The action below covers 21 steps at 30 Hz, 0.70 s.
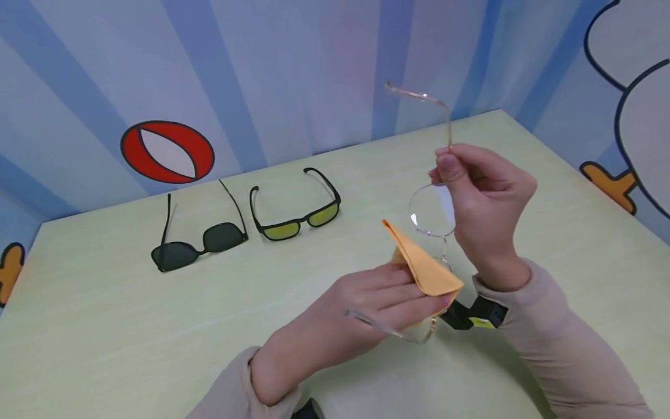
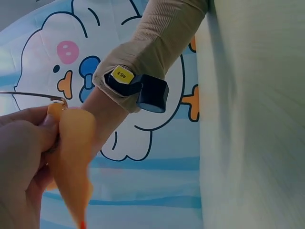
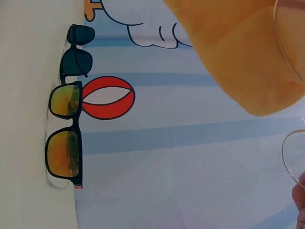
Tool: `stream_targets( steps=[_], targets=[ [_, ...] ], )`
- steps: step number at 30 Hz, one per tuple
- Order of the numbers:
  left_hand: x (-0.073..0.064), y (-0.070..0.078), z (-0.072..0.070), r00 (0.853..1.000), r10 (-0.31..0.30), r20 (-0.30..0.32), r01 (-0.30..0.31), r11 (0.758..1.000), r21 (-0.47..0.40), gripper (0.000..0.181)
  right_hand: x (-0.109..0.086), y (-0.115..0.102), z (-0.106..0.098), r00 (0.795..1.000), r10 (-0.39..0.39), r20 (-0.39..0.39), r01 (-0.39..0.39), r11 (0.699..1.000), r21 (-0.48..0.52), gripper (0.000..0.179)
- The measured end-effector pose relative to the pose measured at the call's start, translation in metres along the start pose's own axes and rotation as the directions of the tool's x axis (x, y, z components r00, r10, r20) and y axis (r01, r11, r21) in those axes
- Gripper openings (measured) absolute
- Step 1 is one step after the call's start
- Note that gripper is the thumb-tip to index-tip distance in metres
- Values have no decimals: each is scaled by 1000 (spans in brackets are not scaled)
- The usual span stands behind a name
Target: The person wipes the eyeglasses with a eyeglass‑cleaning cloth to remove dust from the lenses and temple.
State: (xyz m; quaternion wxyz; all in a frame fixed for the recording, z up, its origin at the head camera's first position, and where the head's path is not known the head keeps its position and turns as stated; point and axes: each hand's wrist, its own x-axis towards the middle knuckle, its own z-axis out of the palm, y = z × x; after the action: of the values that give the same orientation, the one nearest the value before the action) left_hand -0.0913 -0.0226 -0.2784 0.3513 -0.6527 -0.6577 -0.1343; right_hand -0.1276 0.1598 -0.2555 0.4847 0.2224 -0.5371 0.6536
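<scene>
A pair of clear eyeglasses with thin metal frames (image 1: 432,234) is held up above the table between both hands. My right hand (image 1: 492,195) pinches it near one hinge, and that temple points up and away. In my left hand (image 1: 369,302) an orange cloth (image 1: 430,270) is folded over the other lens, mostly hiding it; the second temple sticks out below the fingers. The left wrist view shows the left thumb and fingers pinching the cloth (image 2: 74,143). At the right wrist view's edge, fingertips (image 3: 299,198) touch the uncovered lens rim.
Black sunglasses with dark lenses (image 1: 225,237) lie at the table's left. Beside them are black-framed glasses with yellow lenses (image 1: 282,231). Both have their temples unfolded toward the striped backdrop (image 1: 293,75). The pale table (image 1: 157,331) meets it at the back.
</scene>
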Motion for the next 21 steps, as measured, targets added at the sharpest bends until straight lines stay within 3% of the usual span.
stream_targets(
  steps=[4, 7, 10, 14, 21],
  targets=[
    [-1, -1, -3, 1000, 9, 19, -6, 984, -175, 31, 4, -2, -3, 1000, -13, -11, 14, 999, 45, 18],
    [-1, -2, -7, 1000, -6, 30, 13, 973, -228, 31, 8, -3, -6, 1000, -11, -24, 12, 999, 50, 17],
    [-1, -5, -11, 999, -42, -2, 40, 964, -262, 29, 12, -4, -9, 999, 9, -54, -6, 999, 48, 18],
    [0, -8, -13, 994, -94, -58, 74, 956, -283, 26, 17, -7, -13, 993, 28, -115, -21, 998, 57, 20],
    [-1, -10, -10, 986, -145, -78, 130, 976, -173, 28, 18, -10, -10, 991, 13, -130, -3, 997, 78, 11]
  ],
)
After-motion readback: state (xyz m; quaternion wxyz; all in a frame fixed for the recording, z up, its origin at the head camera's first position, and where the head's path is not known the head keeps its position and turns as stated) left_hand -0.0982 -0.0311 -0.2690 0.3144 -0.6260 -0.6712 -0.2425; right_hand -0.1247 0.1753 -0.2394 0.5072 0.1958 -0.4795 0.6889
